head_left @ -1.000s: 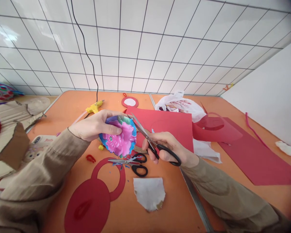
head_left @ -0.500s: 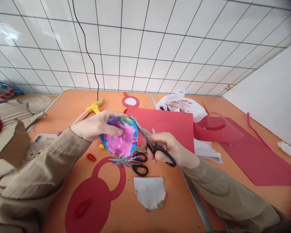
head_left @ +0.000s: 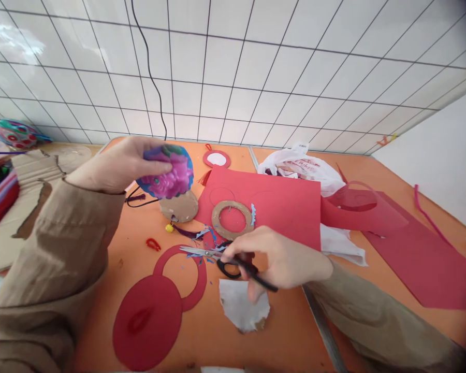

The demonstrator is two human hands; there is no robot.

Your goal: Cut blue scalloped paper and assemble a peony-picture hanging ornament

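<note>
A round piece with a raised pink flower and blue edge (head_left: 175,175) is pinched in my left hand (head_left: 118,165), lifted above the table at the left. My right hand (head_left: 281,257) is closed on black-handled scissors (head_left: 262,280), slightly blurred; their blades are mostly hidden by my fingers. Just under that hand lies a second pair of scissors (head_left: 202,252), among blue scraps. Behind it a cardboard ring (head_left: 216,220) rests on red sheet material (head_left: 283,199). A cardboard disc (head_left: 184,207) lies below the flower piece.
A red disc (head_left: 147,321) and a red ring (head_left: 201,282) lie in front, beside a ragged white piece (head_left: 243,311). At the back are a small red-rimmed white disc (head_left: 216,158) and a plastic bag (head_left: 322,173). Cut cardboard (head_left: 34,171) sits at left.
My left hand has moved left and up with the flower piece, away from the scissors. My right hand has lowered its scissors towards the pair on the table. The cardboard ring and disc now show.
</note>
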